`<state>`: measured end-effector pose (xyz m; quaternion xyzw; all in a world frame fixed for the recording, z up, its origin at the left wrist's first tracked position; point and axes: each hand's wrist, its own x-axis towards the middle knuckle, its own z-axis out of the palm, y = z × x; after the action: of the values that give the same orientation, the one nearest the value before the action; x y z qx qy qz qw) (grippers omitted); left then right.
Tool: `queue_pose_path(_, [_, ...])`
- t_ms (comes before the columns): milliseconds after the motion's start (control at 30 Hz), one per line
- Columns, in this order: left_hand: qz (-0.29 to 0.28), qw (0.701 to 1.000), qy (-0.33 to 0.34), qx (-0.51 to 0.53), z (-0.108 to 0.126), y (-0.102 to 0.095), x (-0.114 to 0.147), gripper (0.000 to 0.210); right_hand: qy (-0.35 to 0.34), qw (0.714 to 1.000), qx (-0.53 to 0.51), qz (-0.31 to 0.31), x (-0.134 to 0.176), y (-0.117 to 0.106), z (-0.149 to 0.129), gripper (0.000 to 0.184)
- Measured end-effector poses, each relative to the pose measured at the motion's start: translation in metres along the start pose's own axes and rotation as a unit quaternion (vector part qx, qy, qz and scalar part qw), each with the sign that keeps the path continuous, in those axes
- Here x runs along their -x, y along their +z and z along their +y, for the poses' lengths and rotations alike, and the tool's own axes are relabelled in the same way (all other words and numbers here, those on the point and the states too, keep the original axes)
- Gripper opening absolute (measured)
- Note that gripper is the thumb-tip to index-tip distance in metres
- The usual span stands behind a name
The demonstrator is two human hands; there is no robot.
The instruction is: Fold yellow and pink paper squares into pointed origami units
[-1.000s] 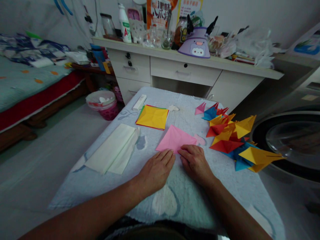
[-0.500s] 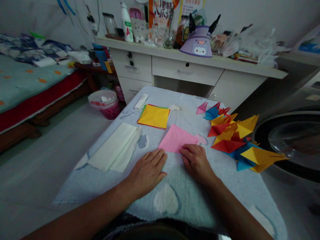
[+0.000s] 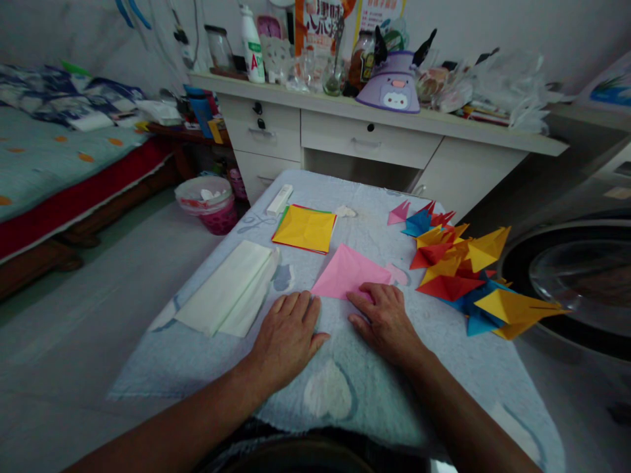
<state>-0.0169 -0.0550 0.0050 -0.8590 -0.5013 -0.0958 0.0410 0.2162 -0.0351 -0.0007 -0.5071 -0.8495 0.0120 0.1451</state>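
A pink sheet of origami paper [image 3: 345, 272], folded into a triangle, lies on the cloth-covered table in front of me. My left hand [image 3: 288, 335] rests flat, its fingertips at the paper's left corner and its thumb held out. On the paper's lower right edge lie the fingers of my right hand [image 3: 382, 320], index stretched out and thumb apart below. Beyond the pink sheet is a stack of coloured square paper [image 3: 305, 228], yellow on top. Folded paper cranes [image 3: 453, 263] in red, yellow, blue and pink are heaped on the right.
A pale folded cloth or tissue [image 3: 227, 289] lies left of my left hand. Near the far edge are a small white box [image 3: 280, 200] and a crumpled white scrap [image 3: 346, 211]. A pink bin [image 3: 217, 203] stands on the floor, and a white cabinet [image 3: 359, 138] is behind the table.
My left hand has slid slightly left along the paper's edge. My right index finger has stretched left over the lower edge, and the right thumb has spread away.
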Motion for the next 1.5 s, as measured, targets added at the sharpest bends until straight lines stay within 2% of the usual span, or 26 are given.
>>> queue_pose_path(100, [0.011,1.000,-0.003,0.005,0.001,-0.004,-0.003,0.025,-0.006,1.000,0.014,-0.010,0.000,0.000,-0.002,0.046])
queue_pose_path(167, [0.018,1.000,0.019,0.016,0.004,-0.006,-0.007,0.018,-0.009,1.000,0.023,-0.016,-0.001,0.000,-0.004,0.049])
queue_pose_path(300, [0.029,0.994,0.097,0.040,0.010,-0.001,-0.019,0.026,-0.012,0.999,0.041,-0.024,-0.001,-0.001,-0.008,0.053])
queue_pose_path(367, [0.018,0.993,0.108,0.040,0.012,0.005,-0.025,0.034,-0.013,0.998,0.049,-0.026,-0.001,-0.002,-0.010,0.053])
queue_pose_path(567, [-0.019,0.996,0.077,0.037,0.013,0.016,-0.031,0.031,-0.007,0.998,0.055,-0.036,0.000,-0.003,-0.013,0.054])
queue_pose_path(900, [-0.016,0.997,0.076,0.018,0.013,0.017,-0.027,0.026,0.002,0.997,0.033,-0.070,0.006,-0.016,0.000,0.047])
queue_pose_path(1233, [-0.007,0.997,0.074,0.015,0.014,0.014,-0.027,0.024,0.018,0.993,0.059,-0.099,0.014,-0.024,0.012,0.046])
queue_pose_path(1500, [-0.007,0.997,0.073,0.018,0.014,0.018,-0.026,0.025,0.012,0.992,0.089,-0.089,0.031,-0.026,0.025,0.051])
